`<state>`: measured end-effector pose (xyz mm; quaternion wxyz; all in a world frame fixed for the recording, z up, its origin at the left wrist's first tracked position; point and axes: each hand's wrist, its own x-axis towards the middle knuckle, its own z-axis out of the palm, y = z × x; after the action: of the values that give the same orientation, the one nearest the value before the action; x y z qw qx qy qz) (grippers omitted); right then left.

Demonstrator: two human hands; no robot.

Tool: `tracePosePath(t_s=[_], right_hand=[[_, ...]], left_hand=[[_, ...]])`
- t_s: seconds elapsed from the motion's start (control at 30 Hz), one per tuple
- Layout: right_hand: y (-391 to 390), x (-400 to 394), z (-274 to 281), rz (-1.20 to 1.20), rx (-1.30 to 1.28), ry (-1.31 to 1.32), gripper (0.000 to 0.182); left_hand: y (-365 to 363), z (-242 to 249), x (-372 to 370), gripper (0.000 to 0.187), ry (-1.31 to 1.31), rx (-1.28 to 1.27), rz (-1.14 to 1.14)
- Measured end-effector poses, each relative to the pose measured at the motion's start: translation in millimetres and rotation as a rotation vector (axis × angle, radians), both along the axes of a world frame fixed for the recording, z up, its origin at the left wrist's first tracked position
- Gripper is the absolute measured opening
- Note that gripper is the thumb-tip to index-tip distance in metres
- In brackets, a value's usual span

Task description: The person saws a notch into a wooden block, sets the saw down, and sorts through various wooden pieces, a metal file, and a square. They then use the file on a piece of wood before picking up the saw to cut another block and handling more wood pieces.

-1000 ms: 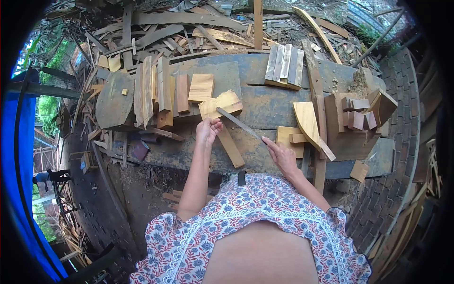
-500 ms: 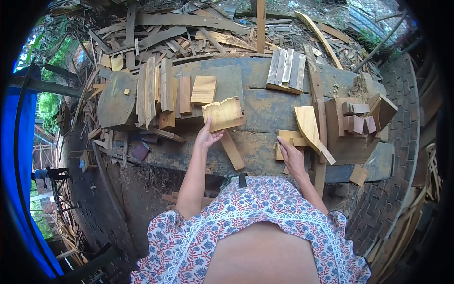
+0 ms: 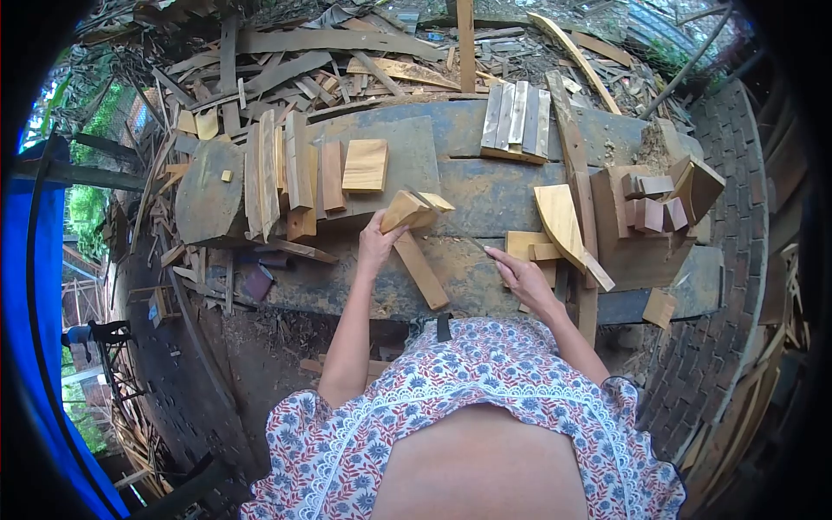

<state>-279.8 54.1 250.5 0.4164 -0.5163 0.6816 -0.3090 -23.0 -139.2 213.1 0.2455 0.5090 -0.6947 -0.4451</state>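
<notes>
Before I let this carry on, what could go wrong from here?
The thin tool in the right-hand grip reaches toward the wooden piece near the left-hand grip; a slip might injure that bare hand.
The wooden piece appears steadied by the left-hand grip alone, so it could twist under pressure.

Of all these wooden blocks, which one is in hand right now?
The pale block in the left hand, by the far end of the narrow plank. It's the only block gripped; the right hand holds a thin tool.
</notes>
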Motion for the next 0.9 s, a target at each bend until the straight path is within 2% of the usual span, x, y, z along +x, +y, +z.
tracePosePath(t_s=[0.03, 0.1, 0.23, 0.3, 0.33, 0.4, 0.53, 0.6, 0.67, 0.77, 0.87, 0.9], right_hand=[[-1.0, -4.6, -5.6, -0.002, 0.001, -0.001, 0.037], [-3.4, -14.3, -10.6, -0.018, 0.291, 0.111, 0.037], [1.4, -14.5, 8.5, -0.018, 0.292, 0.119, 0.036], [10.6, -10.5, -0.9, 0.051, -0.103, -0.018, 0.035], [12.6, -12.7, -8.2, 0.045, -0.104, -0.018, 0.035], [19.0, -18.5, -23.5, -0.004, 0.178, 0.035, 0.036], [41.6, -27.9, -38.6, -0.094, 0.291, 0.136, 0.036], [54.3, -23.4, -41.0, -0.1, 0.232, 0.07, 0.036], [64.2, -21.2, -41.8, -0.105, 0.282, 0.076, 0.036], [70.5, -14.8, -38.9, -0.098, 0.249, 0.024, 0.036], [69.2, -9.8, -32.5, -0.122, 0.199, 0.028, 0.036], [69.0, -9.8, -29.8, -0.128, 0.181, 0.037, 0.036]], left_hand=[[1.9, 0.1, 0.3, 0.041, -0.001, 0.001, -0.002], [4.8, 1.8, -0.6, 0.041, -0.008, -0.049, -0.024], [8.8, 3.4, -1.9, 0.041, -0.025, -0.047, -0.015], [8.6, 1.7, -4.2, 0.042, -0.019, -0.07, -0.013], [8.6, 1.8, -4.5, 0.042, -0.019, -0.071, -0.019], [10.3, 2.3, -3.5, 0.043, -0.041, -0.092, -0.006], [8.6, -10.9, -11.2, 0.044, -0.035, -0.078, -0.004], [11.2, -13.4, -21.9, 0.046, 0.336, 0.105, 0.095], [16.7, 15.6, -57.1, 0.049, 0.33, 0.103, 0.065], [27.3, 51.5, -124.0, 0.044, 0.076, -0.022, -0.181], [40.6, 46.7, -192.2, 0.036, -0.085, -0.201, -0.42], [45.4, 31.8, -214.6, 0.038, -0.027, -0.276, -0.487]])
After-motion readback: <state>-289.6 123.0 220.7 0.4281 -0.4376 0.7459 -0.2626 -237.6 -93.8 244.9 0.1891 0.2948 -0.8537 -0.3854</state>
